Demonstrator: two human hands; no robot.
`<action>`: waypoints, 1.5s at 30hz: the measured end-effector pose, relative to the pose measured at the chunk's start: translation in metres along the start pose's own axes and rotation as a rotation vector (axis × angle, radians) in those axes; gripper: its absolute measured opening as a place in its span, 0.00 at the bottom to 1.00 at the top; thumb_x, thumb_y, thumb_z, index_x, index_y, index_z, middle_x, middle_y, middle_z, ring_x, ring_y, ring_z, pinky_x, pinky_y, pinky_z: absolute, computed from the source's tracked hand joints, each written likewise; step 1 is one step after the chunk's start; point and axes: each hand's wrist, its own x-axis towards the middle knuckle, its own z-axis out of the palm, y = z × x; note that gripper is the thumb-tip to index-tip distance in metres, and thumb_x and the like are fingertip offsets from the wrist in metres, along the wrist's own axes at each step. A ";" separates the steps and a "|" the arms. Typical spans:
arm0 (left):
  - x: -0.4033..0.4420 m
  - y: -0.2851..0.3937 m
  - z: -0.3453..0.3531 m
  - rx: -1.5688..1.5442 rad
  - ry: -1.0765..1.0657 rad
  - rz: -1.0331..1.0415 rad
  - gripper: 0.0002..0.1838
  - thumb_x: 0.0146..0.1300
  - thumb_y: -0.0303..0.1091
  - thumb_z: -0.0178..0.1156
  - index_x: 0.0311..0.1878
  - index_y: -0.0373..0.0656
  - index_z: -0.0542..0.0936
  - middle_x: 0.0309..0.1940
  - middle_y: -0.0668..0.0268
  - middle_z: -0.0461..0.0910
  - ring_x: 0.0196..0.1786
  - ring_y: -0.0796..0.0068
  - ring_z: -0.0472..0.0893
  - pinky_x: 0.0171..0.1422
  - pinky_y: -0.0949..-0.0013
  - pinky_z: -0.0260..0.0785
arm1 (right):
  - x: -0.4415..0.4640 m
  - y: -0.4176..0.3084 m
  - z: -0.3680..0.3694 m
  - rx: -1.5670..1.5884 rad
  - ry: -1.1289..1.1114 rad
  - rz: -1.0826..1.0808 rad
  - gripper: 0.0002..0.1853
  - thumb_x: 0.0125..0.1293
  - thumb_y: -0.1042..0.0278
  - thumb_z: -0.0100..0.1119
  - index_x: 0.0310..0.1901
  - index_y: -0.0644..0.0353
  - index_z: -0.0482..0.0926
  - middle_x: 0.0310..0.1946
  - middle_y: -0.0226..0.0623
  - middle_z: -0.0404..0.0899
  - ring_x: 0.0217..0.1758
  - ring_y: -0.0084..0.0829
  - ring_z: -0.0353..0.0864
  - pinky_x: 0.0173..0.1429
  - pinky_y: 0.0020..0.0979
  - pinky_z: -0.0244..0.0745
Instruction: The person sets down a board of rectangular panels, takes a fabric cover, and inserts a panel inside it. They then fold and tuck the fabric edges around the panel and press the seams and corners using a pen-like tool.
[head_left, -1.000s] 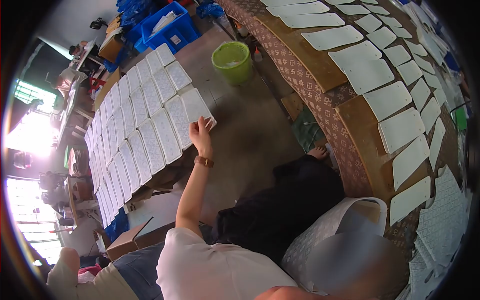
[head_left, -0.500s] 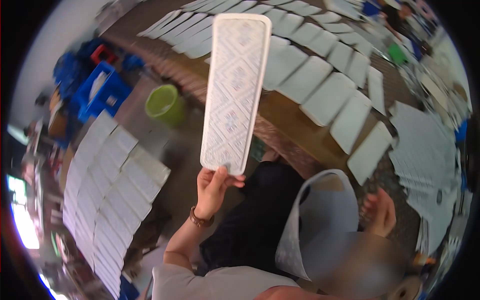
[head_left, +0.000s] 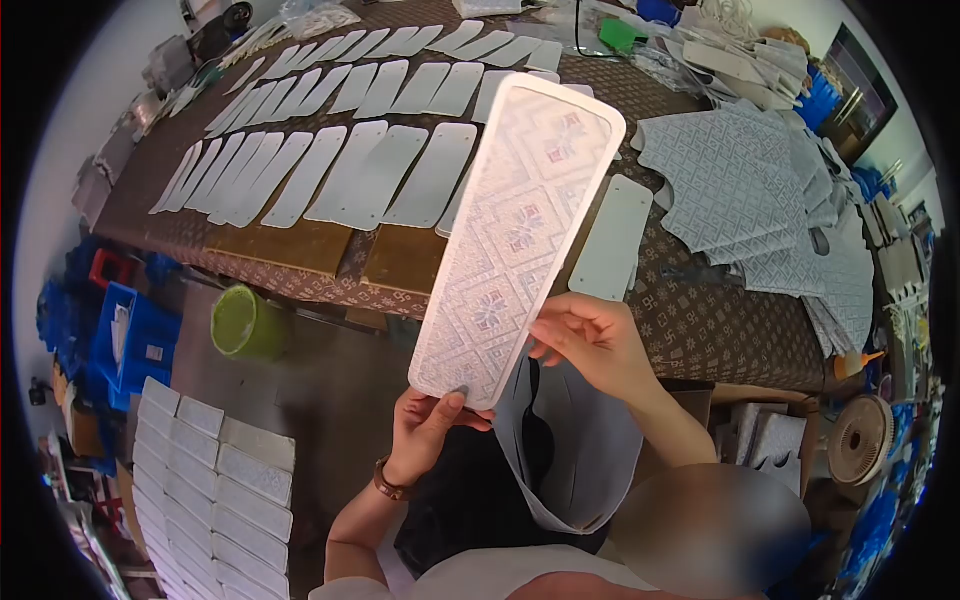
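Before me, a long white panel (head_left: 515,235) with rounded corners and a raised diamond-and-flower pattern is held up at a slant. My left hand (head_left: 425,435) grips its lower end, thumb on the front and fingers behind. At the panel's lower right edge is my right hand (head_left: 592,345), its thumb and fingers pinched together on the edge. Below the hands, a curled grey sheet (head_left: 590,450) rests at my lap. Beyond the raised panel, several plain white panels (head_left: 350,185) lie in rows on the table, partly hidden by it.
The patterned tablecloth (head_left: 700,340) covers a wide table. Stacked patterned sheets (head_left: 720,190) lie at its right. A board of overlapping panels (head_left: 215,480) stands low left, near a green bin (head_left: 245,322) and a blue crate (head_left: 135,340). A round fan-like object (head_left: 860,438) is at right.
My view has turned right, toward the table. The patterned panel now tilts further to the right. My right hand has come from beside the curled sheet to the panel's edge.
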 end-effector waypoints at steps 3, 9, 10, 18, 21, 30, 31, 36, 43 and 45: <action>0.000 -0.001 0.002 0.006 -0.031 -0.035 0.15 0.74 0.32 0.55 0.57 0.32 0.75 0.44 0.51 0.84 0.43 0.61 0.87 0.45 0.59 0.84 | 0.001 0.003 -0.002 0.026 -0.010 0.000 0.11 0.72 0.69 0.60 0.50 0.66 0.81 0.38 0.37 0.86 0.36 0.23 0.85 0.38 0.22 0.79; 0.001 0.000 0.003 0.020 -0.036 -0.059 0.15 0.74 0.32 0.55 0.57 0.32 0.75 0.43 0.52 0.84 0.42 0.61 0.87 0.45 0.59 0.84 | 0.001 0.001 -0.006 0.032 -0.014 0.063 0.11 0.71 0.69 0.60 0.50 0.66 0.81 0.38 0.36 0.86 0.36 0.24 0.85 0.38 0.23 0.79; 0.001 0.000 0.003 0.017 -0.035 -0.061 0.14 0.74 0.32 0.54 0.57 0.32 0.75 0.43 0.52 0.84 0.42 0.61 0.87 0.45 0.59 0.84 | 0.001 0.001 -0.007 0.033 -0.011 0.060 0.11 0.71 0.69 0.60 0.50 0.66 0.81 0.38 0.36 0.86 0.36 0.24 0.85 0.38 0.23 0.79; 0.002 0.000 0.006 0.031 -0.080 -0.058 0.13 0.74 0.31 0.55 0.56 0.32 0.76 0.43 0.52 0.84 0.41 0.61 0.87 0.44 0.59 0.84 | -0.005 -0.006 -0.021 0.071 -0.054 0.055 0.16 0.70 0.67 0.62 0.56 0.66 0.77 0.43 0.36 0.85 0.40 0.24 0.85 0.38 0.24 0.80; 0.005 0.001 0.013 0.048 -0.105 -0.084 0.13 0.73 0.30 0.56 0.56 0.32 0.76 0.42 0.54 0.84 0.40 0.64 0.86 0.42 0.63 0.83 | -0.005 -0.017 -0.026 0.337 0.101 -0.043 0.18 0.70 0.67 0.62 0.58 0.66 0.76 0.47 0.37 0.84 0.45 0.25 0.85 0.41 0.24 0.80; 0.030 0.016 0.004 0.367 -0.321 0.049 0.30 0.57 0.34 0.74 0.61 0.37 0.75 0.50 0.65 0.81 0.45 0.79 0.80 0.45 0.75 0.73 | -0.016 -0.032 -0.066 0.242 0.585 -0.352 0.21 0.68 0.75 0.61 0.61 0.67 0.70 0.52 0.40 0.82 0.53 0.30 0.83 0.58 0.32 0.79; 0.037 0.020 0.006 0.447 -0.311 0.126 0.34 0.53 0.36 0.77 0.63 0.38 0.74 0.53 0.67 0.80 0.48 0.79 0.79 0.49 0.75 0.72 | -0.020 -0.032 -0.067 0.262 0.606 -0.345 0.22 0.68 0.76 0.60 0.62 0.67 0.70 0.52 0.40 0.81 0.53 0.30 0.83 0.58 0.32 0.79; 0.073 0.026 0.019 0.485 -0.512 0.135 0.46 0.45 0.41 0.81 0.68 0.40 0.70 0.62 0.65 0.73 0.60 0.75 0.75 0.61 0.68 0.69 | -0.038 -0.025 -0.085 0.285 0.663 -0.346 0.22 0.67 0.78 0.60 0.62 0.67 0.69 0.52 0.41 0.81 0.53 0.30 0.83 0.57 0.32 0.79; 0.090 0.025 0.024 0.041 -0.682 0.077 0.48 0.47 0.43 0.80 0.71 0.41 0.67 0.67 0.62 0.69 0.70 0.70 0.68 0.70 0.63 0.62 | -0.054 -0.014 -0.133 0.333 0.880 -0.455 0.23 0.67 0.75 0.62 0.61 0.68 0.69 0.50 0.40 0.82 0.51 0.29 0.84 0.54 0.30 0.80; 0.094 0.020 0.019 0.262 -0.583 0.035 0.46 0.50 0.41 0.78 0.71 0.41 0.67 0.68 0.62 0.70 0.70 0.69 0.69 0.70 0.64 0.62 | -0.062 -0.011 -0.164 0.368 0.957 -0.425 0.23 0.66 0.74 0.63 0.61 0.68 0.69 0.50 0.39 0.82 0.49 0.28 0.84 0.53 0.29 0.80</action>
